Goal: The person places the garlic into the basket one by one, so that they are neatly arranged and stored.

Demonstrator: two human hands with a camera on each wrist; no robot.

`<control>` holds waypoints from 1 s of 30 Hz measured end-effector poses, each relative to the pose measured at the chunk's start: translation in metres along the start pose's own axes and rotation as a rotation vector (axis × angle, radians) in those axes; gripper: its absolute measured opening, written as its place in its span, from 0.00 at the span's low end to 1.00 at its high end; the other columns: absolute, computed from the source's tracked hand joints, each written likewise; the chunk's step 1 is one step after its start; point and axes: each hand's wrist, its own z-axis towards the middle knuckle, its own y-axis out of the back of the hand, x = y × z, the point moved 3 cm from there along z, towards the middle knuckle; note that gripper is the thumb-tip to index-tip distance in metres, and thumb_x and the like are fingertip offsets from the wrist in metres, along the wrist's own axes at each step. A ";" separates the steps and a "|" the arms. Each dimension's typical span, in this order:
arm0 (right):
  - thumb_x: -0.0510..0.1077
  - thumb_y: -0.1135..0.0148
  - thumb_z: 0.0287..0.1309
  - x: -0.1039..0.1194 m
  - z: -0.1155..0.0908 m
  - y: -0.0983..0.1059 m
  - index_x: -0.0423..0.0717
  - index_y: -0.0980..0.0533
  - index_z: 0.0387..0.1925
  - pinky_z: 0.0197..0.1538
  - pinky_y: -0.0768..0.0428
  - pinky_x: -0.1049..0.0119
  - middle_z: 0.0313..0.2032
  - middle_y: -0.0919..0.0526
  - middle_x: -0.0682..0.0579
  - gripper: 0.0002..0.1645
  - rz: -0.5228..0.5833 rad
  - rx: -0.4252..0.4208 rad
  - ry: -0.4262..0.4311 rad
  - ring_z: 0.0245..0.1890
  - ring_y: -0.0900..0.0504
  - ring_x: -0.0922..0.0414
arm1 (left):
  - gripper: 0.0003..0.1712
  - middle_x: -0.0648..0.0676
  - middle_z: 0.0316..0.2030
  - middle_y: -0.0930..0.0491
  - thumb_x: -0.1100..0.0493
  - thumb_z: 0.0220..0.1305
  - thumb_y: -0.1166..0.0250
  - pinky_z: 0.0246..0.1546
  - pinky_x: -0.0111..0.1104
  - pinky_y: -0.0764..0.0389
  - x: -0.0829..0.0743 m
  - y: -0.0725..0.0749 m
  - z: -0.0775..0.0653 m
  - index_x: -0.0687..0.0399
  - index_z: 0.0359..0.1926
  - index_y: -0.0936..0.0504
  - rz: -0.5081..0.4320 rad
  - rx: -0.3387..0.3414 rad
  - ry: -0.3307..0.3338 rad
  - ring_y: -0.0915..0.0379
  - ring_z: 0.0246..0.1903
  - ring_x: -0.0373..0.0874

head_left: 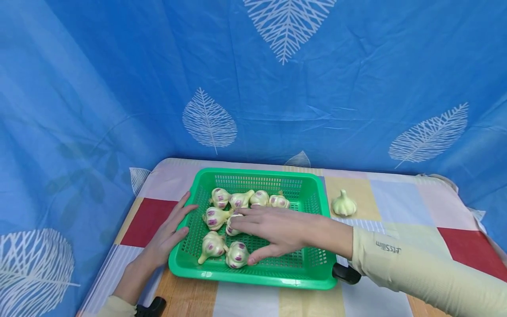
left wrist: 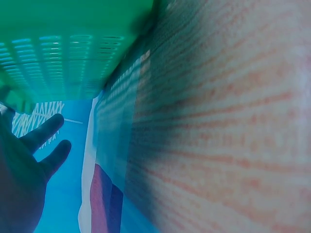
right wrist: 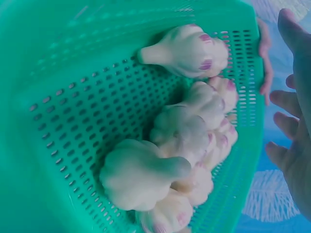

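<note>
A green plastic basket (head_left: pixel 269 282) with slotted sides holds several garlic bulbs (head_left: pixel 215 219), whitish with purple streaks, gathered mostly in its left half. My right hand (head_left: pixel 273 224) reaches in from the right, palm down over the bulbs, and partly covers one in the head view. Its thumb is beside the front garlic bulb (head_left: pixel 236 255). In the right wrist view the fingers of this hand (right wrist: pixel 297 136) are spread and hold nothing. At the basket's left rim is my left hand (head_left: pixel 168 237), its fingers loosely extended along the outer side.
One more garlic bulb (head_left: pixel 344 204) sits on the table to the right of the basket. A patchwork-patterned cloth (head_left: pixel 412 211) covers the table. Blue curtain (head_left: pixel 317 110) with white leaf prints hangs behind and at the sides.
</note>
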 end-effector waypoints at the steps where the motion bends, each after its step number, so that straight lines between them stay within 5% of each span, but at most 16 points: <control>1: 0.75 0.56 0.68 0.001 -0.003 0.001 0.48 0.46 0.79 0.74 0.48 0.52 0.77 0.45 0.51 0.51 -0.035 -0.003 -0.002 0.78 0.53 0.50 | 0.36 0.50 0.80 0.58 0.61 0.66 0.44 0.57 0.52 0.26 0.000 0.000 0.000 0.54 0.75 0.38 0.002 0.000 -0.004 0.60 0.76 0.42; 9: 0.76 0.57 0.67 0.004 -0.035 0.009 0.52 0.53 0.81 0.75 0.55 0.50 0.80 0.61 0.57 0.53 -0.111 -0.041 -0.133 0.79 0.65 0.54 | 0.36 0.50 0.80 0.58 0.61 0.66 0.44 0.57 0.56 0.27 0.000 0.002 0.000 0.54 0.75 0.38 -0.003 0.000 0.003 0.60 0.76 0.42; 19: 0.73 0.49 0.67 -0.010 -0.092 -0.008 0.54 0.57 0.81 0.75 0.55 0.47 0.80 0.57 0.56 0.54 -0.046 -0.216 -0.320 0.79 0.63 0.51 | 0.36 0.50 0.80 0.58 0.61 0.66 0.45 0.57 0.65 0.32 -0.002 0.003 0.002 0.55 0.75 0.38 -0.030 0.010 -0.002 0.61 0.76 0.42; 30: 0.55 0.31 0.61 -0.017 -0.172 -0.041 0.53 0.55 0.81 0.73 0.64 0.70 0.80 0.53 0.51 0.58 0.063 -0.460 -0.604 0.79 0.59 0.47 | 0.36 0.50 0.80 0.58 0.61 0.66 0.45 0.57 0.65 0.32 0.000 0.002 0.002 0.53 0.75 0.38 -0.029 0.007 -0.003 0.60 0.77 0.42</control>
